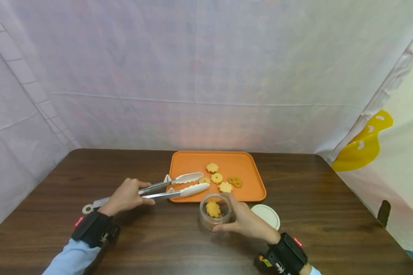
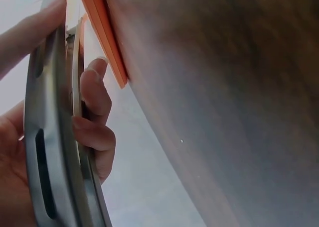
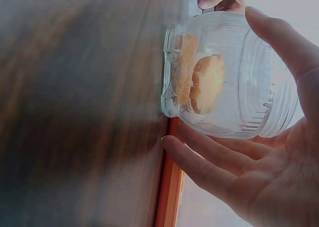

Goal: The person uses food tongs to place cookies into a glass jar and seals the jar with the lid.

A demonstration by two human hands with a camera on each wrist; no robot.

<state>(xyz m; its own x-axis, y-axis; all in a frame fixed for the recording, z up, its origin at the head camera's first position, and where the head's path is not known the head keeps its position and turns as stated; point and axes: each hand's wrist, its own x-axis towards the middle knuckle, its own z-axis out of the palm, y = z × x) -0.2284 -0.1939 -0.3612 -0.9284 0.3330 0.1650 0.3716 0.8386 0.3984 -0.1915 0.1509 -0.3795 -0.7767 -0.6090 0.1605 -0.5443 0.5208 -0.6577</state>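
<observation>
While the two hands are working well apart, each is holding a separate item. Left hand: gripping the silver metal tongs with white scalloped tips, thumb and fingers wrapping the two arms. Right hand: clasping the clear round glass jar from its right side, thumb at the near wall, fingers behind.

Tongs: long axis running from a pale end ring at lower left up to the tips at right — tips parting, hanging over the near left part of the tray. Ring-shaped golden biscuit: lying between the tips as the head view is showing it; contact, cannot tell.

Jar: standing upright just in front of the tray's near edge, mouth facing up, flower-edged golden biscuits resting inside. Governing relation, by judgement: the short gap from tips to jar mouth, the mouth lying nearer the person and slightly right of the tips. The right hand is sitting nearer the tray; the left is bridging its distance with the tongs.

Farther out: rectangular orange tray, bearing three loose flower-edged biscuits and a brown pretzel-shaped piece at right. White round lid: lying beside the right hand, on the dark brown wood-grain table.
</observation>
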